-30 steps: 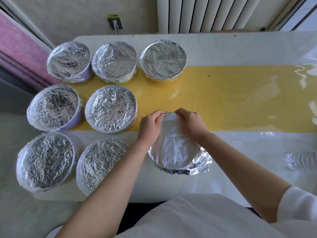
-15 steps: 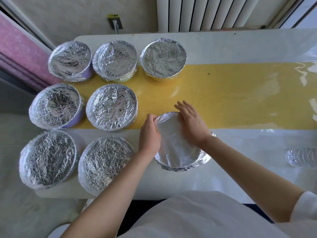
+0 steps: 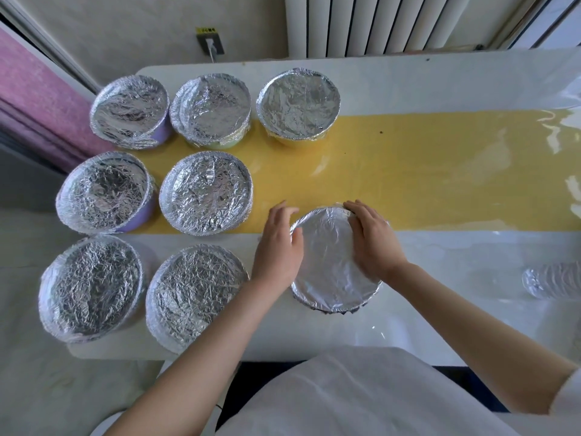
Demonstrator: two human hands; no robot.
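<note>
Left hand (image 3: 278, 247) newly slack beside foil bowl (image 3: 330, 272), right hand (image 3: 374, 243) atop; seven others (image 3: 206, 191).

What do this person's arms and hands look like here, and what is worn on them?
Both forearms are bare down to the left hand and right hand: no gloves, rings or watch show. A short white sleeve covers the right upper arm at the frame's edge, matching the white top below.
</note>
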